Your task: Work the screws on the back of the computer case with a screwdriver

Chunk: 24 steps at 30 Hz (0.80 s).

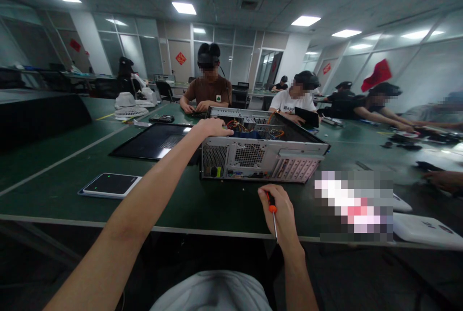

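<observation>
An opened computer case (pixel 260 159) lies on its side on the green table, its rear panel with ports and slots facing me. Coloured wires (pixel 237 125) show inside it. My left hand (pixel 214 128) is bent over the case's upper left edge, gripping it; some fingertips are hidden. In front of the case, near the table edge, my right hand (pixel 280 209) is closed round a screwdriver (pixel 273 209) with an orange and black handle. Its metal shaft points back toward me, clear of the case.
A dark side panel (pixel 154 141) lies left of the case. Closer to me is a flat device with green lights (pixel 108 183). White objects (pixel 427 229) sit at right, beside a blurred patch. A white fan (pixel 130 108) and several people (pixel 208 87) are across the table.
</observation>
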### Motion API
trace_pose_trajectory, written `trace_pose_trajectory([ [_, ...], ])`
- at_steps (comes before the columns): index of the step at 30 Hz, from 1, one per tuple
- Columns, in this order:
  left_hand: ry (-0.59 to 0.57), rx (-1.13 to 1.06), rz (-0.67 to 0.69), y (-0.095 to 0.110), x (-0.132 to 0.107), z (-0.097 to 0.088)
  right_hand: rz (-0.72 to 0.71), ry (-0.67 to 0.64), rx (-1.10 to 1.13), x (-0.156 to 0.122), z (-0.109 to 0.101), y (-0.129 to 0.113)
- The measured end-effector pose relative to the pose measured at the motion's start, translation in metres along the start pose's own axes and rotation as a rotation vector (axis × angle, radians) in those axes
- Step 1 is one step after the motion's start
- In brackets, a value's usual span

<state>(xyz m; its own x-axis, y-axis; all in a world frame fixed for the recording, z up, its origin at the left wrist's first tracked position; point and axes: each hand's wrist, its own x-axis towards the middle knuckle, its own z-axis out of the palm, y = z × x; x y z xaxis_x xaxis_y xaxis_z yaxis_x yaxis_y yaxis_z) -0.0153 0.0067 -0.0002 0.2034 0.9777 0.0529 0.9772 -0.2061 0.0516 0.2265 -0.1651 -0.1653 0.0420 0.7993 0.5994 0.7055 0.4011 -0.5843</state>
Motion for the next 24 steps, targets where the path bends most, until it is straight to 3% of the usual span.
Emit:
trace_pose_trajectory([
  [8, 0.015, -0.018, -0.004, 0.000, -0.002, -0.001, 0.060, 0.004, 0.080, -0.001, -0.007, 0.000],
  [13, 0.198, -0.257, 0.217, -0.010, -0.007, -0.002, 0.137, -0.077, 0.145, -0.003, -0.006, 0.006],
  [19, 0.315, -0.624, 0.260, -0.028, -0.034, 0.008, 0.138, -0.107, 0.195, -0.003, -0.006, 0.006],
  [24, 0.500, -0.466, 0.403, -0.023, -0.067, 0.018, 0.163, -0.131, 0.207, -0.004, -0.006, 0.003],
])
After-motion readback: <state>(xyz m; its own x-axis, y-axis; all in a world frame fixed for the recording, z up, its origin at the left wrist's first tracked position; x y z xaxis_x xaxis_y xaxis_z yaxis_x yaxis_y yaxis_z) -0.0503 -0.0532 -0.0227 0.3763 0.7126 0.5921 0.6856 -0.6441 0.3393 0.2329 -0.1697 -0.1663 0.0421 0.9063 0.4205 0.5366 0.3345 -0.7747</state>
